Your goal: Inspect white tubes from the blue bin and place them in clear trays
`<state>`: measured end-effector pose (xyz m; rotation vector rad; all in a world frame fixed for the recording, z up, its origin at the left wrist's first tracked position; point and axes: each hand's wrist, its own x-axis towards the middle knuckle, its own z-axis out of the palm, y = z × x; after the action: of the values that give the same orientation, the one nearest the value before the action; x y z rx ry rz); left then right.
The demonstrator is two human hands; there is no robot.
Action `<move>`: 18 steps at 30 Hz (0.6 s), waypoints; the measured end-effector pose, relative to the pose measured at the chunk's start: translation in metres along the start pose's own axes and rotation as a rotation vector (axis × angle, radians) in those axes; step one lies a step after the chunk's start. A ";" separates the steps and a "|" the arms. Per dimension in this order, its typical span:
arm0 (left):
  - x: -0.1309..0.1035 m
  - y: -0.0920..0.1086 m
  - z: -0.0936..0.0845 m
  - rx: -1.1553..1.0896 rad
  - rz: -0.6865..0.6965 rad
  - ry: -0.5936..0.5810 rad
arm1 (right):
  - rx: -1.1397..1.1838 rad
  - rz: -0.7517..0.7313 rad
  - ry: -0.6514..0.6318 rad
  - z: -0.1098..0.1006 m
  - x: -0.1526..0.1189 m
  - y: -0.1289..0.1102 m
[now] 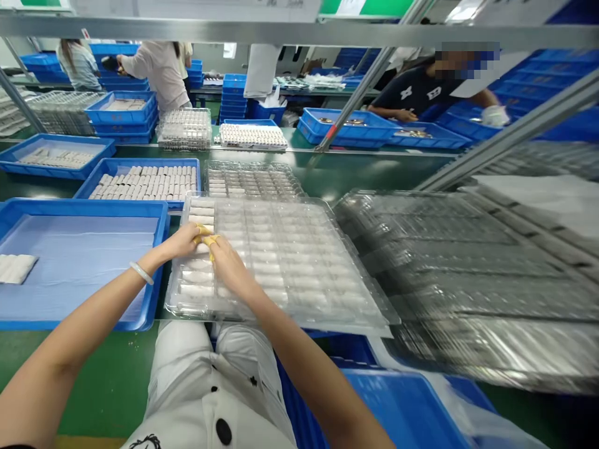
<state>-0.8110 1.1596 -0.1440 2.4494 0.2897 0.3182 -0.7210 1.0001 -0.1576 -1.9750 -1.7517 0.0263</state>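
A clear plastic blister tray (299, 262) lies in front of me, with rows of white cylinders in its pockets. Yellow covers sit on the fingertips of both my hands. My left hand (187, 240) reaches over the tray's left column, its fingers pinched together. Just beside it is my right hand (230, 262), fingers bent inward so the tips of both hands nearly meet. Under and between the fingertips lies a white cylinder (202, 249), partly hidden by them. More cylinders show in the same column, above and below the hands.
Left of me stands a blue bin (84, 305) lined with pale sheet, a few white cylinders (17, 268) inside. Behind it, another blue bin (140, 163) is full of cylinders. Stacked clear trays (468, 280) blur at right. A metal rail (299, 32) crosses overhead; co-workers sit beyond.
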 end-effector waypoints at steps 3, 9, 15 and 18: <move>-0.009 0.005 0.001 -0.054 -0.062 0.054 | 0.063 0.058 -0.007 0.003 0.009 0.000; -0.028 0.025 -0.006 -0.070 -0.132 0.123 | 0.112 0.127 0.000 0.009 0.002 -0.010; -0.058 0.057 -0.004 -0.071 -0.339 0.193 | 0.135 0.213 0.103 0.013 -0.027 -0.048; -0.080 0.083 -0.016 -0.119 -0.440 0.236 | 0.222 0.234 0.200 -0.019 -0.055 -0.065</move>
<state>-0.8813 1.0825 -0.0923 2.1579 0.8687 0.4156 -0.7844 0.9452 -0.1339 -1.9341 -1.3270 0.0947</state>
